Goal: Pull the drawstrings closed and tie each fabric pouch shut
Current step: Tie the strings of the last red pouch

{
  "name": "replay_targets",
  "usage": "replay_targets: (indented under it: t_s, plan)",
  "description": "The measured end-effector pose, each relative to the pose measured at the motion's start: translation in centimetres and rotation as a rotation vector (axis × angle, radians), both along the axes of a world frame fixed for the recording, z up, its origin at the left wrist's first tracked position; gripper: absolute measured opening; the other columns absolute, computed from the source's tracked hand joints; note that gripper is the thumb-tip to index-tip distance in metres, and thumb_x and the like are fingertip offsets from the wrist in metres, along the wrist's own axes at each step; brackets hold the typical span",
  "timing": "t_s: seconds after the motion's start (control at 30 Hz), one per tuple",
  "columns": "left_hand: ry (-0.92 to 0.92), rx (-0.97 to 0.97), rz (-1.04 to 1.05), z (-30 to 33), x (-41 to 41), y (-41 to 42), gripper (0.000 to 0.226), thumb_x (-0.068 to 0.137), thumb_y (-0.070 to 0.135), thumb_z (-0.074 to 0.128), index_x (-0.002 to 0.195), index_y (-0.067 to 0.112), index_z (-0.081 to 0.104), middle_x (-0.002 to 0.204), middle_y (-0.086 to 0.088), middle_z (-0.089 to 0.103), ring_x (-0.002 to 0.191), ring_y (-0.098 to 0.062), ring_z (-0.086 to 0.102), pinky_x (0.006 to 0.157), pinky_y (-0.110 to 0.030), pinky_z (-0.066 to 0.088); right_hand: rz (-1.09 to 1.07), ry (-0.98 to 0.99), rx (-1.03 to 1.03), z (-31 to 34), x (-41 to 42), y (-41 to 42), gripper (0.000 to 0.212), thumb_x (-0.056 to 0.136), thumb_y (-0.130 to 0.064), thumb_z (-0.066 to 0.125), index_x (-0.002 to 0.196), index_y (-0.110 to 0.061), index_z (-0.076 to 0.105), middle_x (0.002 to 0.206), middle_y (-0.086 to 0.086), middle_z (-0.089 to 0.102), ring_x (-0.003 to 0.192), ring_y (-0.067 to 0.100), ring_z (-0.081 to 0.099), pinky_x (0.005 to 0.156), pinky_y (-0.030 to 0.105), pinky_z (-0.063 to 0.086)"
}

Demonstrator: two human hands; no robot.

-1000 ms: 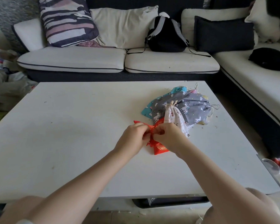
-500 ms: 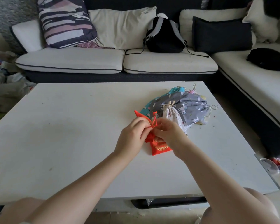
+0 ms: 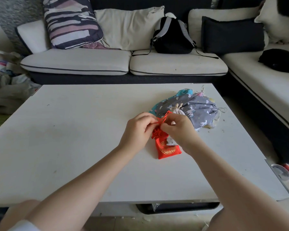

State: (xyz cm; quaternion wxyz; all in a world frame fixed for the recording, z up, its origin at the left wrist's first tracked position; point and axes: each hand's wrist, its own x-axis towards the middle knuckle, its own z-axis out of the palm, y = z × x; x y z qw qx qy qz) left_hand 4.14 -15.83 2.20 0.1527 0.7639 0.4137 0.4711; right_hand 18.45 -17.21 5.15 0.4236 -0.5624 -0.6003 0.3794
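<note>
Two-handed grip on red drawstring (image 3: 163, 117) above white table (image 3: 73, 130), sofa (image 3: 93, 62) behind

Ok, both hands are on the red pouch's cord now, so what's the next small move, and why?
Probably draw the two hands apart to snug the knot. The left hand and right hand each pinch the red cord, which loops up loose above the red pouch, whose neck is already gathered.

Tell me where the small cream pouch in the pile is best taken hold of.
Take the cream pouch by its cinched neck, just below the tied cord tuft, coming from above. It lies on top of the grey pouch, and the gathered neck is the narrowest part showing; the right hand covers its lower body.
</note>
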Motion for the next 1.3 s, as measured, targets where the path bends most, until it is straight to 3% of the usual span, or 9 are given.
replay_targets:
  t_s: [0.17, 0.23, 0.4, 0.5, 0.63, 0.9, 0.97, 1.13, 1.3]
  plan:
    - [0.076, -0.078, -0.058, 0.3, 0.2, 0.0, 0.012, 0.075, 0.004, 0.059, 0.076, -0.001, 0.07, 0.081, -0.013, 0.068, 0.075, -0.008, 0.056, 0.067, -0.005, 0.038, -0.017, -0.898, 0.624, -0.6, 1.3, 0.6, 0.016, 0.067, -0.02, 0.046, 0.062, -0.012, 0.059, 0.062, 0.0, 0.051, 0.046, 0.021, 0.046, 0.042, 0.023, 0.035]
    - [0.094, -0.101, -0.056, 0.3, 0.2, 0.0, 0.014, 0.075, 0.004, 0.057, 0.076, -0.001, 0.07, 0.079, -0.013, 0.068, 0.075, -0.009, 0.055, 0.066, -0.004, 0.037, 0.001, -1.013, 0.688, -0.8, 1.3, 0.7, 0.02, 0.068, -0.022, 0.043, 0.062, -0.012, 0.06, 0.061, 0.002, 0.051, 0.047, 0.024, 0.05, 0.043, 0.022, 0.033]
    - [0.049, -0.097, -0.032, -0.3, 0.0, 0.0, 0.013, 0.077, 0.006, 0.056, 0.074, 0.002, 0.068, 0.078, -0.01, 0.066, 0.07, -0.009, 0.056, 0.064, -0.022, 0.046, 0.212, -0.291, 0.012, 0.6, 0.8, 0.0, 0.012, 0.088, -0.004, 0.055, 0.088, 0.0, 0.066, 0.061, -0.008, 0.056, 0.048, -0.003, 0.055, 0.049, 0.006, 0.037]
    - [0.045, -0.086, -0.008, -0.7, -0.1, 0.1, 0.012, 0.076, 0.009, 0.059, 0.071, 0.0, 0.066, 0.081, -0.012, 0.067, 0.074, -0.009, 0.057, 0.067, -0.019, 0.046, 0.236, 0.002, -0.107, 0.2, 1.0, -0.3, 0.013, 0.088, 0.006, 0.054, 0.091, 0.004, 0.066, 0.053, -0.007, 0.06, 0.041, -0.007, 0.054, 0.045, 0.004, 0.038]
    - [0.024, -0.067, -0.026, -0.9, -0.3, 0.0, 0.012, 0.076, 0.009, 0.062, 0.07, -0.001, 0.065, 0.083, -0.01, 0.068, 0.078, -0.008, 0.059, 0.07, -0.018, 0.048, 0.196, 0.075, -0.25, -0.3, 1.5, 0.1, 0.02, 0.087, -0.003, 0.058, 0.07, -0.013, 0.063, 0.054, -0.009, 0.063, 0.052, 0.0, 0.058, 0.056, 0.017, 0.043]
    - [-0.093, -0.138, -0.109, -0.5, -0.2, -0.4, 0.014, 0.077, 0.01, 0.062, 0.078, -0.001, 0.072, 0.084, 0.006, 0.066, 0.081, -0.001, 0.062, 0.076, -0.018, 0.051, 0.365, 0.501, -0.659, -0.6, 2.5, 0.6, 0.022, 0.094, -0.016, 0.039, 0.078, -0.012, 0.054, 0.069, 0.003, 0.056, 0.06, 0.014, 0.053, 0.057, 0.025, 0.039]
    - [-0.14, -0.191, -0.125, -0.6, -0.2, -0.4, 0.012, 0.078, 0.006, 0.064, 0.083, 0.0, 0.073, 0.084, 0.012, 0.064, 0.079, 0.004, 0.061, 0.074, -0.015, 0.049, 0.325, 0.524, -0.679, -0.6, 2.3, 0.7, 0.027, 0.093, -0.018, 0.038, 0.068, -0.013, 0.048, 0.063, 0.002, 0.048, 0.057, 0.016, 0.047, 0.052, 0.024, 0.037]
    - [-0.294, -0.413, -0.069, -0.7, -0.5, -0.8, 0.008, 0.082, -0.001, 0.065, 0.084, 0.001, 0.072, 0.083, 0.0, 0.068, 0.076, -0.008, 0.062, 0.077, -0.025, 0.051, 0.219, -0.149, -0.19, -0.9, 2.6, 1.1, 0.028, 0.095, -0.016, 0.046, 0.07, -0.004, 0.054, 0.066, 0.006, 0.047, 0.061, 0.016, 0.042, 0.061, 0.028, 0.038]
    - [-0.682, -0.82, 0.035, -0.7, -0.3, -0.4, 0.017, 0.086, 0.006, 0.06, 0.075, 0.014, 0.071, 0.07, -0.005, 0.069, 0.065, -0.013, 0.062, 0.068, -0.027, 0.048, 0.041, 0.587, -0.34, -1.3, 2.7, 1.1, 0.032, 0.092, -0.008, 0.045, 0.062, 0.003, 0.044, 0.065, 0.004, 0.059, 0.049, 0.01, 0.043, 0.042, 0.014, 0.035]
